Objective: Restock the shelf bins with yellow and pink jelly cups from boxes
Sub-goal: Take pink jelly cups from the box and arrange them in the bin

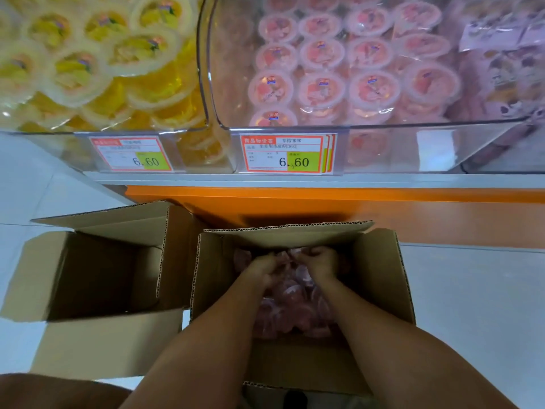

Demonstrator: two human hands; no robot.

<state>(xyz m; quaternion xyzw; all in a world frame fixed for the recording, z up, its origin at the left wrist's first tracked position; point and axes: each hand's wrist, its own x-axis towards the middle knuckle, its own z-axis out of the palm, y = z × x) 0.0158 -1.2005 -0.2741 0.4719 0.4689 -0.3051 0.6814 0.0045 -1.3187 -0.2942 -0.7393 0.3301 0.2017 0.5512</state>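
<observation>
Both my hands reach down into an open cardboard box (380, 278) on the floor that holds several pink jelly cups (290, 302). My left hand (264, 268) and my right hand (321, 262) sit close together at the box's far end, fingers curled around pink cups. Above, a clear shelf bin (383, 149) holds rows of pink jelly cups (321, 90). To its left, another clear bin (200, 149) is piled with yellow jelly cups (79, 69).
A second open cardboard box (97, 278), with nothing visible inside, stands left of the pink one. Price tags (284, 154) hang on the bin fronts. An orange shelf base (324, 208) runs behind the boxes. Purple packets (507, 54) fill a bin at the far right.
</observation>
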